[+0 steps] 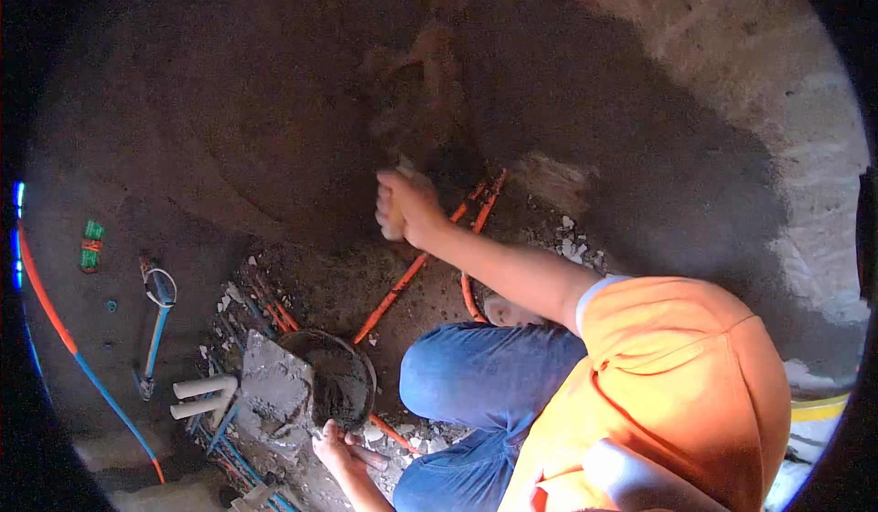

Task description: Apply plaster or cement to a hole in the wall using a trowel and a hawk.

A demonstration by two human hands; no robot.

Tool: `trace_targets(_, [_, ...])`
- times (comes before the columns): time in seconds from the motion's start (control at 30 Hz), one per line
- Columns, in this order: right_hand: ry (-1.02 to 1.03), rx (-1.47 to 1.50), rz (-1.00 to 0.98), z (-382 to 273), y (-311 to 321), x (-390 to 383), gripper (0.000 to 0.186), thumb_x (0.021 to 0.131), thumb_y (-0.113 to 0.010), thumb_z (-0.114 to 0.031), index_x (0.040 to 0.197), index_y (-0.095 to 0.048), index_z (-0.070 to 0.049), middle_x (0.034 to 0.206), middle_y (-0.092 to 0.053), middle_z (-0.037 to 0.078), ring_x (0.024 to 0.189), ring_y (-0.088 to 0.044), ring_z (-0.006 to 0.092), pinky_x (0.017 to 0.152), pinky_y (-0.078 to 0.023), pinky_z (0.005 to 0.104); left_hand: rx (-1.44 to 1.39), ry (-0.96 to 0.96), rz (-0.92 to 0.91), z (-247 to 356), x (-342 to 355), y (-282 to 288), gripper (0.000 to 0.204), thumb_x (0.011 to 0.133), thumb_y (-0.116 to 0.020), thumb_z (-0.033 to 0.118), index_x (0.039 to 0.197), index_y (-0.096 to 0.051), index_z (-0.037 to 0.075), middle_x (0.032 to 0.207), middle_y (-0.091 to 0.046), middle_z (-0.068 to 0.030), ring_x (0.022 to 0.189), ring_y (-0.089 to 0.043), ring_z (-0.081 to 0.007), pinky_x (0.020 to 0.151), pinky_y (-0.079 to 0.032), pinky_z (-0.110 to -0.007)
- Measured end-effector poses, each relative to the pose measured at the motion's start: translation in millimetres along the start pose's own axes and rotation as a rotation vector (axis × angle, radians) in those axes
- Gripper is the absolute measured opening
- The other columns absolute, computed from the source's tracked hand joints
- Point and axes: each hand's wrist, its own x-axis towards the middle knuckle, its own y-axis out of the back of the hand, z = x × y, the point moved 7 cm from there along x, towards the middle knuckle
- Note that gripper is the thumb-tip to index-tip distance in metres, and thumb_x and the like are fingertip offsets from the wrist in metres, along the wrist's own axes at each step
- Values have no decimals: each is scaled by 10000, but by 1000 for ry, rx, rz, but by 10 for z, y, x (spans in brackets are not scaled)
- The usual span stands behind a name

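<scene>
My right hand (413,206) reaches out to the dark, damp plastered wall (274,137), closed around the pale handle of a plastering trowel (395,223); its blade is hard to make out against the wall. Low down, my left hand (340,453) grips the short handle of a mortar-smeared hawk (274,379). The hawk's flat grey plate is tilted beside and partly over the edge of a dark bucket (373,370). Wet-looking grey mortar (343,389) shows inside the bucket.
Orange conduits (393,297) slant from the wall's foot past rubble (572,242). Left of the bucket are a pale bent pipe (206,389) and blue pipes (242,466). A blue pipe with a loop (157,315), a green wall box (91,245) and an orange-blue conduit (55,315) stand farther left.
</scene>
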Motion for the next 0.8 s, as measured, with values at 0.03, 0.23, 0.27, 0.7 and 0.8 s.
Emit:
trace_targets(0.03, [56,-33,99,24,89,238,171,810,-544,-161,696,-424,-118,564,-416,10,449,-436,141,403,-392,304,-58,83,-14,-31,35,-22,99,790,-505,42,819,-412,63,578,-422,-21,383,-373,-111,309,-367,-265])
trace_targets(0.23, [195,-45,343,-113,-418,787,159,809,-504,-90,703,-386,-84,587,-413,56,483,-452,179,413,-416,356,-81,83,7,-80,111,12,65,797,-486,43,811,-428,69,594,-445,-11,385,-361,-101,310,-364,-236])
trace_targets(0.27, [208,-45,299,-139,-547,772,150,807,-493,-76,710,-379,-78,591,-410,63,500,-463,189,415,-420,367,-93,67,-6,-76,100,8,66,797,-486,43,812,-426,67,597,-446,-13,386,-359,-101,309,-360,-228])
trace_targets(0.7, [286,42,-37,27,-1663,280,226,817,-543,-102,991,-403,-67,698,-515,73,512,-519,184,422,-442,305,-16,64,-34,28,15,-129,132,789,-534,73,693,-444,72,551,-420,-6,385,-356,-105,338,-359,-258])
trace_targets(0.8, [229,-82,173,332,-939,321,132,806,-525,-85,867,-409,-79,664,-471,54,502,-501,171,418,-439,329,-38,57,-5,44,-23,-69,128,789,-532,74,695,-445,70,547,-424,-10,382,-364,-109,340,-365,-267])
